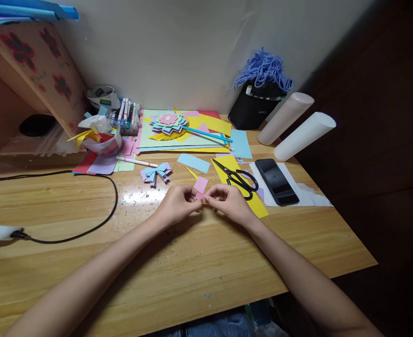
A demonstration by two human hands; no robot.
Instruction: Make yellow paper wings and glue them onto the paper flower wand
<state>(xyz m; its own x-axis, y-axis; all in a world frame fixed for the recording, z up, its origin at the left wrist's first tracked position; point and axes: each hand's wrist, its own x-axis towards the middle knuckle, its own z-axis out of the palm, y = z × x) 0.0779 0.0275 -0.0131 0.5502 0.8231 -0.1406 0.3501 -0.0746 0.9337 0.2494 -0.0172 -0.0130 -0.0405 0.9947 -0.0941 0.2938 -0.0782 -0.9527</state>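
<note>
Between the fingertips of both hands is a small piece of pink paper [201,184], with a crease or fold at its lower end. My left hand [178,202] pinches it from the left, and my right hand [228,202] pinches it from the right. Black-handled scissors [239,179] lie on a yellow paper sheet [258,206] just beyond my right hand. A light blue paper strip [193,163] rests behind the pink piece. To the left of my left hand sits a blue and purple paper bow [156,174], near a white marker [137,162].
A layered paper flower [168,122] with a blue stem lies on stacked coloured paper. A phone [276,181], two white bottles [304,135] and a black pouch with blue yarn [253,110] stand or lie rightward. A black cable [113,210] curves across the left.
</note>
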